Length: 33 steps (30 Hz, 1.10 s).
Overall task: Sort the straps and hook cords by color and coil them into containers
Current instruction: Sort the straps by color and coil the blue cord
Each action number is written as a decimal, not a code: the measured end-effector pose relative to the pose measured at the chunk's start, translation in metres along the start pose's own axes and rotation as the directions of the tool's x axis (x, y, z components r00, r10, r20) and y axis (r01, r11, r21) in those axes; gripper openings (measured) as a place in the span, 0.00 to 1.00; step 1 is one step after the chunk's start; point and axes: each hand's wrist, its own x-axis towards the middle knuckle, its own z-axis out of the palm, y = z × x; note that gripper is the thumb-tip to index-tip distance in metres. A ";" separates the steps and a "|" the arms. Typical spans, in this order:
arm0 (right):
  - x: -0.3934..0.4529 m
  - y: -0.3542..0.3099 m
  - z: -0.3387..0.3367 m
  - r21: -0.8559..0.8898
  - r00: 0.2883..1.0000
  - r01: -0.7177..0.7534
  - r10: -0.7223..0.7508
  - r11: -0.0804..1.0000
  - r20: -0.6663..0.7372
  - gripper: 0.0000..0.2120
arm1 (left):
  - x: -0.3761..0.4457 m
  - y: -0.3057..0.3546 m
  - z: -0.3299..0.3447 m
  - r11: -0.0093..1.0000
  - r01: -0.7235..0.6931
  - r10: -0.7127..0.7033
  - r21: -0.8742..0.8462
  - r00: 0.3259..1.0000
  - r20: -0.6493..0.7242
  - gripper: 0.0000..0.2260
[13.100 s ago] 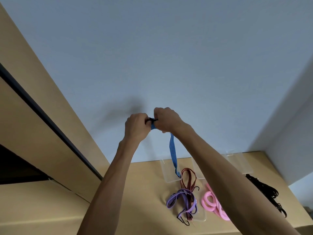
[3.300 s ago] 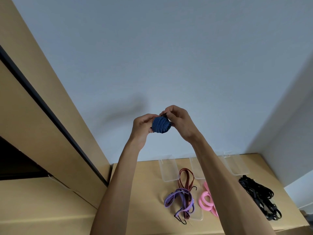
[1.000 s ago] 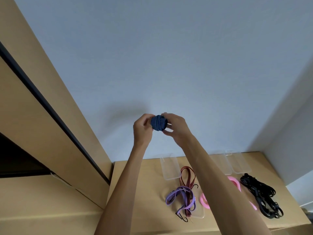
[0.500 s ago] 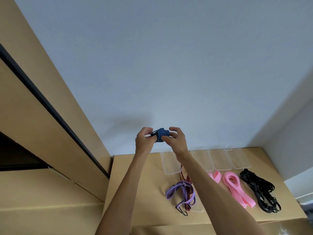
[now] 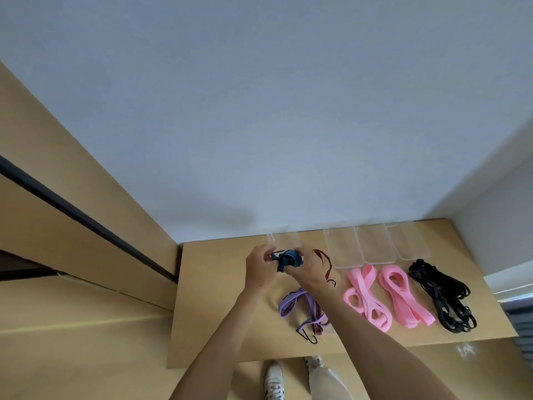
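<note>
A coiled blue striped hook cord [image 5: 289, 258] is held between both hands just above the table. My left hand [image 5: 258, 267] pinches its left end, where a black hook shows. My right hand [image 5: 306, 268] grips the coil from the right. Directly behind the coil lies a clear container [image 5: 283, 239]. A purple strap [image 5: 292, 301] and a dark red hook cord [image 5: 325, 262] lie under my right forearm, partly hidden.
Three more clear containers [image 5: 375, 244] stand in a row at the back of the tan table [image 5: 207, 298]. Two pink straps [image 5: 364, 295] and a tangle of black straps [image 5: 441, 295] lie to the right. A wall rises behind, a wooden ledge left.
Both hands have lowered the blue coil from in front of the wall down to just above the table, in front of the leftmost container. The view has tilted down.
</note>
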 end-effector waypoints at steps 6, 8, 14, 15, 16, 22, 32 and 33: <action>0.060 0.011 0.002 -0.176 0.999 0.046 -0.046 0.983 0.002 0.25 | 0.034 -0.003 0.032 0.995 0.078 -0.072 0.069 0.994 -0.079 0.15; 0.082 0.017 0.005 -0.229 0.998 0.064 -0.059 0.971 0.027 0.22 | 0.046 -0.007 0.041 0.992 0.100 -0.091 0.083 0.991 -0.097 0.14; 0.132 0.028 0.020 -0.272 0.997 0.069 -0.061 0.960 0.037 0.17 | 0.083 -0.022 0.061 0.984 0.157 -0.147 0.084 0.982 -0.115 0.15; 0.137 0.029 0.024 -0.271 0.998 0.068 -0.064 0.960 0.027 0.17 | 0.090 -0.025 0.064 0.986 0.150 -0.142 0.078 0.985 -0.103 0.15; 0.143 0.030 0.028 -0.271 0.998 0.067 -0.064 0.960 0.021 0.17 | 0.096 -0.029 0.067 0.987 0.141 -0.133 0.078 0.987 -0.095 0.15; 0.178 0.041 0.047 -0.364 0.989 0.143 -0.145 0.920 0.022 0.14 | 0.127 -0.051 0.084 0.978 0.099 -0.070 0.185 0.985 -0.157 0.13; 0.186 0.061 0.063 -0.596 0.964 0.199 -0.266 0.778 -0.025 0.10 | 0.143 -0.069 0.095 0.757 -0.114 0.206 0.644 0.976 -0.069 0.07; 0.187 0.061 0.063 -0.611 0.967 0.192 -0.255 0.768 -0.017 0.08 | 0.144 -0.072 0.096 0.768 -0.111 0.214 0.630 0.973 -0.091 0.07</action>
